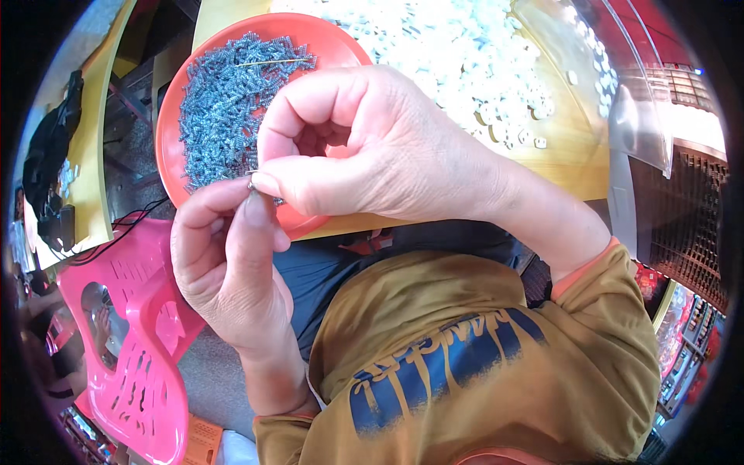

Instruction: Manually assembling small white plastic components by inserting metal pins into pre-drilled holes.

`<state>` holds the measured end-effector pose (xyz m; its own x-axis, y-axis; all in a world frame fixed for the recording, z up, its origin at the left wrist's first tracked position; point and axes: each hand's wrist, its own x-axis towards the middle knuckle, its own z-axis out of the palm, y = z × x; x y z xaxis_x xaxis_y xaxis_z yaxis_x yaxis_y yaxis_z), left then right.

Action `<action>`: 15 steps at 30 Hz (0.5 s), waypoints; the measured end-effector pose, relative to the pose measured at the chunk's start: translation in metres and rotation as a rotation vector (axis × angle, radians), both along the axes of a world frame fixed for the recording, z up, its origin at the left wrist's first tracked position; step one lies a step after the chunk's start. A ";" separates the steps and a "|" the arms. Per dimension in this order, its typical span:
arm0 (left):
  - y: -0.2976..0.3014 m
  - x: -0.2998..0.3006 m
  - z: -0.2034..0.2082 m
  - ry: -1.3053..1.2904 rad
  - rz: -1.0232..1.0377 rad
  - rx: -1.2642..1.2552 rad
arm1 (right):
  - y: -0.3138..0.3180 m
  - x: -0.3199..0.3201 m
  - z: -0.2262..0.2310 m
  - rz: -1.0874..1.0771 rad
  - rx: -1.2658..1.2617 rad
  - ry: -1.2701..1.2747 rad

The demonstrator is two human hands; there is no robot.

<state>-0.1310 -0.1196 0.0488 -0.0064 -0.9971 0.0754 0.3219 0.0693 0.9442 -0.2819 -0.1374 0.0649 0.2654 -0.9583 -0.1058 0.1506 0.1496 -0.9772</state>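
A round red-orange tray (356, 46) holds a heap of small grey metal springs (221, 116). On top of that heap lies a thin brass-coloured rod (273, 62). My right hand (364, 143) reaches over the tray from the right, thumb and forefinger pinched together. Just below, at the tray's near edge, my left hand (232, 252) is pinched too, and its fingertips meet those of the right. Between the two pinches shows a tiny metallic bit (252, 178), mostly covered by the fingertips and too small to name.
Many small white pieces (465, 70) are spread over the wooden table (570, 167) right of the tray. A clear plastic sheet or bin (643, 116) stands at the table's right. Left are a pink plastic chair (139, 387) and another table edge (97, 186) with black cables.
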 end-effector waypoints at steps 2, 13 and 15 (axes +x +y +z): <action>0.000 0.002 0.000 -0.032 -0.022 0.019 | 0.000 -0.001 0.001 0.005 -0.001 0.007; -0.004 0.007 0.005 -0.083 -0.092 0.036 | 0.001 -0.001 0.002 0.061 0.051 -0.047; -0.004 0.007 0.005 -0.101 -0.068 0.035 | 0.000 -0.002 0.003 0.055 0.045 -0.036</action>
